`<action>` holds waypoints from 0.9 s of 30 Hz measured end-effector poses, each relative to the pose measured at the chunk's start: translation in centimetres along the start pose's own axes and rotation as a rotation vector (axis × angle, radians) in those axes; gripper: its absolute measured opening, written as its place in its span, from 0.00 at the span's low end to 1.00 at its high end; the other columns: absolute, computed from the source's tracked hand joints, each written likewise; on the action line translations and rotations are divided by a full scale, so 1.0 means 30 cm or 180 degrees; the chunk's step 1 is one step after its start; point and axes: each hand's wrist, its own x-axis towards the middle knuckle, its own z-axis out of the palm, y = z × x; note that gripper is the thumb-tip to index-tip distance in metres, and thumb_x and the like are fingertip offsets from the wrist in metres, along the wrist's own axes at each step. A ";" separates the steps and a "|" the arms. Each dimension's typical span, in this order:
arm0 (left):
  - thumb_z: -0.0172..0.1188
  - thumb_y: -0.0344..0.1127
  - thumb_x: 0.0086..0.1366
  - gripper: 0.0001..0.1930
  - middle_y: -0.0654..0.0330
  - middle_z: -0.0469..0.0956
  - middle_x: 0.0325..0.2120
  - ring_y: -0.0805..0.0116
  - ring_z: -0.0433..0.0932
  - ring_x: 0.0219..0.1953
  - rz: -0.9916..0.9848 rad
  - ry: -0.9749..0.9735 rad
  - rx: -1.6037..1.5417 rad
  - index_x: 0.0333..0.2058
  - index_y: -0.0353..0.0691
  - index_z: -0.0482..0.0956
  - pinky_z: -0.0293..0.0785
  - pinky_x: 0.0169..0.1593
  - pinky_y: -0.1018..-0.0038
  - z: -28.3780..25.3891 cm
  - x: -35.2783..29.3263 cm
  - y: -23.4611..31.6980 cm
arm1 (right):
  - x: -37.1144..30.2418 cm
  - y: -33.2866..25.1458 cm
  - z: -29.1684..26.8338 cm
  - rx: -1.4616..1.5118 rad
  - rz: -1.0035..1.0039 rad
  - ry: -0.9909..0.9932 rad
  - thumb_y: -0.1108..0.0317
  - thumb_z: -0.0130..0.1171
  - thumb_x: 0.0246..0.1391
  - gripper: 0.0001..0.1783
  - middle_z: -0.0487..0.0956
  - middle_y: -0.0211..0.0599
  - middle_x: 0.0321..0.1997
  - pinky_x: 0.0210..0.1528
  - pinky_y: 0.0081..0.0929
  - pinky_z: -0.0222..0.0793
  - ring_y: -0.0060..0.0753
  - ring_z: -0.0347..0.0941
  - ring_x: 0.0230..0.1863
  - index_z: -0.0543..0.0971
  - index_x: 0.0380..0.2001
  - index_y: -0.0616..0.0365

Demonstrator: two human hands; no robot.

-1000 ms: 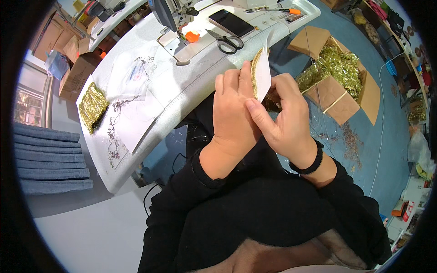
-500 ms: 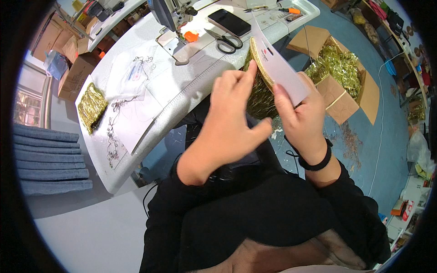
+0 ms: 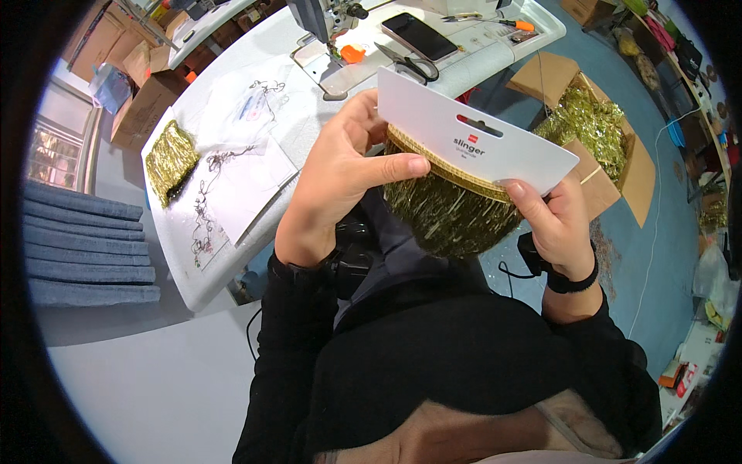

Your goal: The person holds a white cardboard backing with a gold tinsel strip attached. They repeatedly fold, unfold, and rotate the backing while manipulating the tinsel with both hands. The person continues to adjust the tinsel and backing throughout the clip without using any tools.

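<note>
Between my hands I hold a white hang card [image 3: 440, 116] with a long slot and printing on it. A gold band runs along its lower edge, and a shiny gold tinsel fringe [image 3: 452, 216] hangs from the band. My left hand [image 3: 344, 170] grips the left end, thumb lying across the gold band and fingers behind the card. My right hand [image 3: 553, 220] pinches the right end, its thumb on the band near the card's corner; the other fingers are mostly hidden behind. A black band circles my right wrist.
The white sewing table [image 3: 185, 263] bears a sewing machine [image 3: 321, 19], black scissors [image 3: 410, 66], a phone [image 3: 420, 36], tangled dark threads [image 3: 202, 209], paper and a folded gold tinsel bundle [image 3: 171, 162]. An open carton [image 3: 638, 178] of gold tinsel stands on the blue floor at right.
The card has turned to face me, its printed side and hanging fringe now in full view. My left hand, free of the card's end before, has closed on it.
</note>
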 end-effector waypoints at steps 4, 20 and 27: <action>0.82 0.37 0.51 0.30 0.52 0.86 0.44 0.67 0.83 0.47 -0.0295 -0.0320 0.0058 0.51 0.29 0.81 0.77 0.56 0.72 0.002 -0.010 0.023 | -0.003 -0.004 -0.003 -0.0018 0.0007 -0.0170 0.66 0.61 0.66 0.15 0.85 0.44 0.47 0.49 0.30 0.74 0.35 0.81 0.47 0.82 0.49 0.66; 0.79 0.31 0.51 0.13 0.58 0.87 0.29 0.68 0.81 0.29 0.1772 -0.0093 0.1091 0.36 0.35 0.90 0.73 0.38 0.72 0.034 -0.045 0.039 | 0.054 -0.006 -0.090 -0.0186 -0.0661 -0.0294 0.69 0.82 0.41 0.16 0.77 0.29 0.34 0.33 0.19 0.64 0.21 0.72 0.33 0.86 0.34 0.59; 0.74 0.53 0.56 0.20 0.63 0.85 0.27 0.69 0.79 0.29 0.1901 -0.0095 0.2022 0.34 0.41 0.90 0.71 0.37 0.72 0.050 -0.082 0.066 | 0.032 -0.014 -0.110 -0.0511 -0.0991 -0.0162 0.65 0.81 0.43 0.15 0.77 0.30 0.33 0.30 0.18 0.63 0.19 0.72 0.32 0.85 0.30 0.58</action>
